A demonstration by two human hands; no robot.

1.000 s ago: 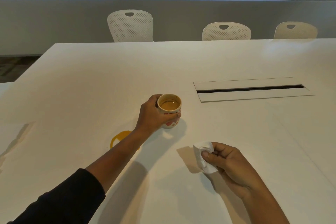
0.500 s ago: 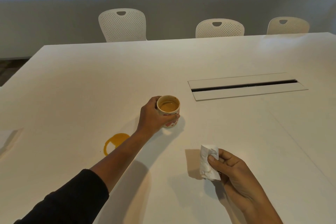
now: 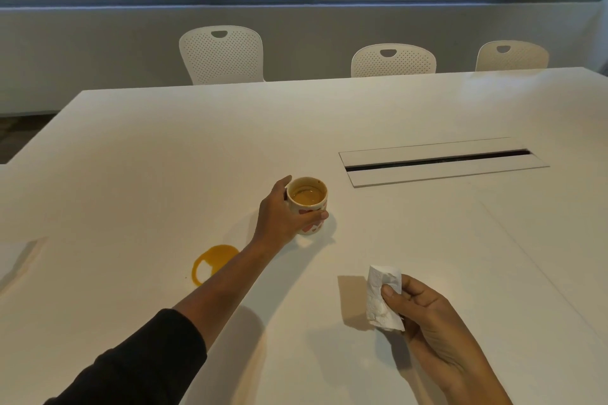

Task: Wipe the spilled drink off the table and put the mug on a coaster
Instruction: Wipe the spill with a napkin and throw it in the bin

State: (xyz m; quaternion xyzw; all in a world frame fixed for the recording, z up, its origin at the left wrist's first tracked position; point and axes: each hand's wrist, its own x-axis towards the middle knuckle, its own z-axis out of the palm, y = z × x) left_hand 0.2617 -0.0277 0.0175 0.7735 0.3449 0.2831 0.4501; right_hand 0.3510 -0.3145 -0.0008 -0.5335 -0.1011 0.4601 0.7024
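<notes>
Left hand [image 3: 283, 215] hiding mug [image 3: 307, 204] side

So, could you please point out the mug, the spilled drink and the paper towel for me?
mug [image 3: 307, 207]: head view, on its outer side wall.
spilled drink [image 3: 219, 255]: head view, on the orange puddle's far part.
paper towel [image 3: 381, 301]: head view, on its crumpled middle.

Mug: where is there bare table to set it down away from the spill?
Bare table lies beyond the mug, toward the chairs, and between the mug and the cable slot. Crowded: the spill by the left forearm.
</notes>
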